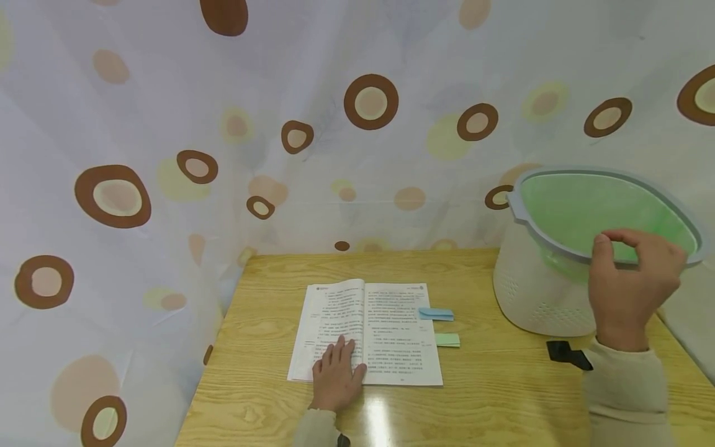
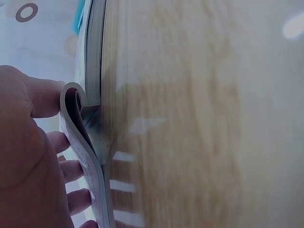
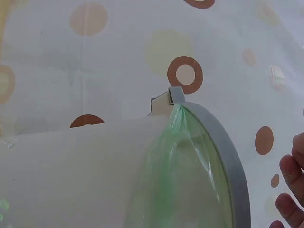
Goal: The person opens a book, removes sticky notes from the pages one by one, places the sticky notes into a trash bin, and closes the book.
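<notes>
An open book (image 1: 393,335) lies on the wooden table. My left hand (image 1: 337,375) rests on its left page with the fingers straight. In the left wrist view, the thumb of that hand (image 2: 28,152) touches the curved lower edge of the pages near the spine. To the right stands a white bin (image 1: 536,298) with a grey rim (image 1: 609,171) and a green bag (image 1: 592,198) lining it. My right hand (image 1: 637,279) is raised above the bin's near rim. Its fingers are curled, thumb and index tips close together, and nothing shows between them.
A blue tab (image 1: 437,314) and a green tab (image 1: 448,340) stick out from the book's right edge. Patterned plastic sheeting (image 1: 313,205) hangs behind and left of the table (image 1: 475,403). A black strap piece (image 1: 568,355) shows by the right cuff.
</notes>
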Action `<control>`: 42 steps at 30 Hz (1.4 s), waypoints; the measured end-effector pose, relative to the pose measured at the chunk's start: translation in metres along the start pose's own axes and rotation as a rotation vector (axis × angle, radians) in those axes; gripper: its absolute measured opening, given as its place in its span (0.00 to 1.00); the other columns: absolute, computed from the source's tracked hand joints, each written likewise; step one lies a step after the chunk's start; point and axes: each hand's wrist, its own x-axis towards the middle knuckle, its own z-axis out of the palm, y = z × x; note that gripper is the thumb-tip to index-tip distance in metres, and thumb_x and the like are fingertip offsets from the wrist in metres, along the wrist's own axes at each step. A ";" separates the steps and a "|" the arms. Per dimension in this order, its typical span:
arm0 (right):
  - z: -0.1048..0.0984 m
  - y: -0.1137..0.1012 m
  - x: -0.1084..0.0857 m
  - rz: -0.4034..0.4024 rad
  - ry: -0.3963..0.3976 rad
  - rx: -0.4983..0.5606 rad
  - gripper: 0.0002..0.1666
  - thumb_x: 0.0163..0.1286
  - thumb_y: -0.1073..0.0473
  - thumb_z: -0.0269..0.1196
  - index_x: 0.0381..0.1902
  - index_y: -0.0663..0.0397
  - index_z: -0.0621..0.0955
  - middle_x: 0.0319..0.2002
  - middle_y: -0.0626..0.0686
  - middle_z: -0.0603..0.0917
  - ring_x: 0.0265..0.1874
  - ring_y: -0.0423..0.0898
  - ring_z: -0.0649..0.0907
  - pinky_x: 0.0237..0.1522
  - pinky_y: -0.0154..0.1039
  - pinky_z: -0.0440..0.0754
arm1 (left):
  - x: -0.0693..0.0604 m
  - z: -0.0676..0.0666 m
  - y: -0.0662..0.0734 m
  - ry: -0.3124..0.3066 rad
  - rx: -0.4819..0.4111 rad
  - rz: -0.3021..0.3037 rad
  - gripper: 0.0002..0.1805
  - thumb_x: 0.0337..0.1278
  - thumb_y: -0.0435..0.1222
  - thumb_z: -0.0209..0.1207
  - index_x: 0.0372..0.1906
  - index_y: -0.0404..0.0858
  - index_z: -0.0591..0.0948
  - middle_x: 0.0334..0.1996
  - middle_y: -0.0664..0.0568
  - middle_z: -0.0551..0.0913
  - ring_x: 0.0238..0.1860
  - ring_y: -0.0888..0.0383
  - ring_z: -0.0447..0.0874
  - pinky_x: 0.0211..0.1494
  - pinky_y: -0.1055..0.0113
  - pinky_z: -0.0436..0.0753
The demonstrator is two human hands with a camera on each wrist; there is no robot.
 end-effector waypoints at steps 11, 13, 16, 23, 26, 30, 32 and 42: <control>-0.001 -0.045 -0.018 -0.084 0.057 0.211 0.16 0.59 0.64 0.62 0.26 0.80 0.82 0.32 0.24 0.81 0.39 0.23 0.78 0.54 0.30 0.68 | 0.000 -0.001 0.000 -0.017 0.006 -0.003 0.33 0.69 0.51 0.49 0.73 0.42 0.64 0.77 0.43 0.59 0.77 0.38 0.54 0.73 0.33 0.56; 0.000 -0.045 -0.022 -0.091 0.054 0.258 0.15 0.57 0.64 0.64 0.25 0.79 0.83 0.31 0.28 0.84 0.39 0.25 0.79 0.51 0.28 0.70 | 0.000 -0.001 0.000 -0.017 0.003 -0.003 0.32 0.69 0.51 0.49 0.73 0.42 0.64 0.77 0.43 0.59 0.77 0.38 0.55 0.73 0.32 0.56; 0.001 -0.051 -0.030 -0.109 0.036 0.313 0.15 0.56 0.65 0.65 0.24 0.79 0.83 0.32 0.31 0.86 0.38 0.27 0.81 0.49 0.26 0.72 | 0.001 0.000 -0.001 -0.018 0.001 -0.005 0.32 0.69 0.51 0.49 0.73 0.42 0.64 0.77 0.43 0.59 0.77 0.37 0.55 0.73 0.32 0.56; 0.007 -0.050 -0.051 -0.212 -0.131 0.370 0.12 0.59 0.68 0.66 0.25 0.78 0.82 0.30 0.46 0.87 0.40 0.28 0.80 0.48 0.25 0.74 | 0.003 0.001 -0.002 -0.010 -0.004 -0.007 0.33 0.69 0.51 0.48 0.73 0.41 0.65 0.77 0.42 0.59 0.77 0.37 0.54 0.73 0.33 0.55; 0.010 -0.045 -0.060 -0.271 -0.214 0.364 0.13 0.62 0.66 0.66 0.26 0.77 0.83 0.28 0.61 0.85 0.42 0.26 0.79 0.49 0.23 0.74 | 0.003 0.001 -0.001 -0.010 -0.008 -0.004 0.33 0.68 0.51 0.49 0.73 0.41 0.65 0.77 0.42 0.59 0.77 0.37 0.55 0.73 0.32 0.55; 0.015 -0.036 -0.070 -0.320 -0.317 0.354 0.12 0.63 0.64 0.65 0.28 0.73 0.84 0.28 0.70 0.82 0.44 0.27 0.78 0.50 0.22 0.72 | 0.003 0.000 -0.001 -0.011 -0.012 -0.004 0.33 0.68 0.51 0.49 0.73 0.41 0.65 0.77 0.42 0.60 0.77 0.37 0.54 0.73 0.32 0.55; 0.017 -0.031 -0.075 -0.331 -0.381 0.334 0.08 0.62 0.66 0.66 0.29 0.70 0.84 0.29 0.67 0.83 0.44 0.27 0.78 0.50 0.22 0.71 | 0.003 0.000 -0.001 -0.011 -0.009 -0.006 0.33 0.68 0.51 0.49 0.73 0.41 0.65 0.77 0.42 0.59 0.77 0.37 0.54 0.73 0.32 0.55; 0.029 -0.011 -0.105 -0.316 -0.644 0.162 0.11 0.54 0.74 0.68 0.34 0.58 0.85 0.33 0.55 0.86 0.37 0.41 0.78 0.43 0.28 0.71 | 0.002 0.001 -0.001 -0.001 -0.018 0.004 0.32 0.68 0.50 0.50 0.72 0.41 0.66 0.77 0.42 0.60 0.76 0.37 0.55 0.72 0.32 0.56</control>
